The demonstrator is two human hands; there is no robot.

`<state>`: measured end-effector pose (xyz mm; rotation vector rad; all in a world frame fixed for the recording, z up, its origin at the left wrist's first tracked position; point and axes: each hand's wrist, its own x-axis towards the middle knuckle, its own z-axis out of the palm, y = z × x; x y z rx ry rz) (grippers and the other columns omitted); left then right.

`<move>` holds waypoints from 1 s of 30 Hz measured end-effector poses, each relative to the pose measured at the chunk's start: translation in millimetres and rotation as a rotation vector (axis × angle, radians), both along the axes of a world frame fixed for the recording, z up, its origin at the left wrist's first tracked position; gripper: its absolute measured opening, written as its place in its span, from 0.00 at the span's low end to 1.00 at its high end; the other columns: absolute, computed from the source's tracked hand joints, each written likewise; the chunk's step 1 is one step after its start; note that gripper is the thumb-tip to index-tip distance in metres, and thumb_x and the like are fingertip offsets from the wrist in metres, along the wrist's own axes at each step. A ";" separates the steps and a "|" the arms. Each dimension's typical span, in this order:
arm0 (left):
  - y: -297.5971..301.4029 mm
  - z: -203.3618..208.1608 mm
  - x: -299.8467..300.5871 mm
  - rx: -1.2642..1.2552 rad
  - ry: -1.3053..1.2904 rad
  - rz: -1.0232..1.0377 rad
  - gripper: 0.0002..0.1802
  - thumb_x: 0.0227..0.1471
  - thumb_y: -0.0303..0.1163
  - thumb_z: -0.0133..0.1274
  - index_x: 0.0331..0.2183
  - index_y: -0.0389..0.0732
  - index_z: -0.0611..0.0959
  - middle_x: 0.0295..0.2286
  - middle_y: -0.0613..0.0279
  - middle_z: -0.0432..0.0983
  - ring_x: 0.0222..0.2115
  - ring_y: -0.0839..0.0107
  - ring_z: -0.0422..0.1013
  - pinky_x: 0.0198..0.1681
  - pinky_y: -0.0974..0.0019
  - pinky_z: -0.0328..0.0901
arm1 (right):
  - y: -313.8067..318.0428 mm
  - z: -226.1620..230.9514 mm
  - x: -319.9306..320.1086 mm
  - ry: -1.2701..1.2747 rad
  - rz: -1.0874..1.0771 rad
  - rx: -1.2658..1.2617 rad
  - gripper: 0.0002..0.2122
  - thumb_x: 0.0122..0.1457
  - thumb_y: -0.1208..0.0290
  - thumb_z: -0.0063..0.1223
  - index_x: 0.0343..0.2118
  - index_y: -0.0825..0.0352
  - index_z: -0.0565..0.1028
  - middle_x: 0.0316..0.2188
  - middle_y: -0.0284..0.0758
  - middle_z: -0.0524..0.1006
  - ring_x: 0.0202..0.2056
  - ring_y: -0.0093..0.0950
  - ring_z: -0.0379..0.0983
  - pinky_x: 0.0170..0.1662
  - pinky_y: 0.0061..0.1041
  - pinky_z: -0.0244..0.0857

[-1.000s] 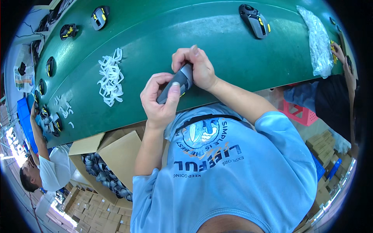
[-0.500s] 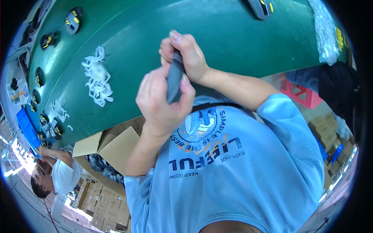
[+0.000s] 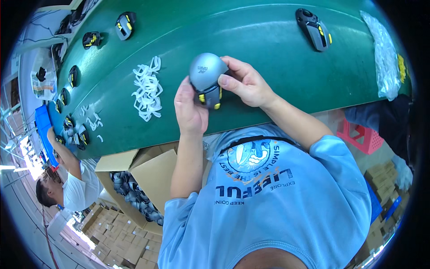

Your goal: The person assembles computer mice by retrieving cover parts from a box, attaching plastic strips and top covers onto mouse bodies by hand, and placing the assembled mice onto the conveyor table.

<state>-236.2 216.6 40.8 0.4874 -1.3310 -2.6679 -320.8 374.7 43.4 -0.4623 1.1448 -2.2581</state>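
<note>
Two hands [image 3: 191, 107] hold a mouse [image 3: 206, 81]; long axis fore-and-aft, dome [image 3: 208, 67] outward.

The mouse [image 3: 208, 80] sat slightly left of centre in the upper half of the frame, held from both sides. I saw its smooth, silver-grey domed back [image 3: 208, 76] turned toward the top, with a small dark marking [image 3: 202, 69], and its darker end [image 3: 209, 97], with yellow pieces [image 3: 217, 106], toward the bottom.
</note>
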 end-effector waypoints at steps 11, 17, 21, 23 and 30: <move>-26.5 -1.5 13.7 -0.374 0.123 -0.135 0.33 0.64 0.39 0.56 0.62 0.31 0.65 0.54 0.55 0.71 0.54 0.68 0.69 0.59 0.61 0.64 | -1.9 -2.5 -9.3 0.599 0.007 0.202 0.10 0.67 0.71 0.50 0.44 0.74 0.78 0.33 0.41 0.78 0.33 0.33 0.73 0.39 0.32 0.68; -27.2 -4.2 16.7 -0.382 0.170 -0.162 0.36 0.63 0.40 0.57 0.62 0.30 0.64 0.57 0.52 0.68 0.56 0.66 0.68 0.61 0.60 0.62 | 0.8 0.4 -8.4 0.660 0.008 0.241 0.10 0.65 0.73 0.52 0.44 0.74 0.79 0.32 0.41 0.80 0.33 0.34 0.74 0.39 0.32 0.68; -22.5 0.8 15.3 -0.301 0.087 -0.093 0.37 0.57 0.39 0.64 0.59 0.28 0.67 0.49 0.56 0.74 0.49 0.70 0.71 0.55 0.65 0.66 | -0.8 -2.2 -9.7 0.566 0.063 0.255 0.11 0.67 0.71 0.52 0.44 0.73 0.79 0.33 0.38 0.79 0.34 0.30 0.74 0.40 0.29 0.68; -20.7 5.9 14.3 -0.320 0.082 -0.093 0.36 0.57 0.38 0.64 0.58 0.28 0.68 0.49 0.56 0.73 0.48 0.71 0.71 0.55 0.65 0.66 | 0.9 -4.5 -10.3 0.468 0.106 0.274 0.11 0.67 0.70 0.52 0.44 0.72 0.79 0.34 0.36 0.79 0.35 0.27 0.74 0.41 0.27 0.68; -23.4 35.5 1.2 -1.024 0.097 -0.153 0.31 0.44 0.32 0.70 0.49 0.34 0.78 0.38 0.59 0.74 0.38 0.66 0.70 0.43 0.64 0.67 | 0.5 -1.6 -7.3 0.092 0.086 0.102 0.17 0.62 0.65 0.63 0.49 0.68 0.75 0.40 0.34 0.79 0.43 0.23 0.75 0.48 0.25 0.70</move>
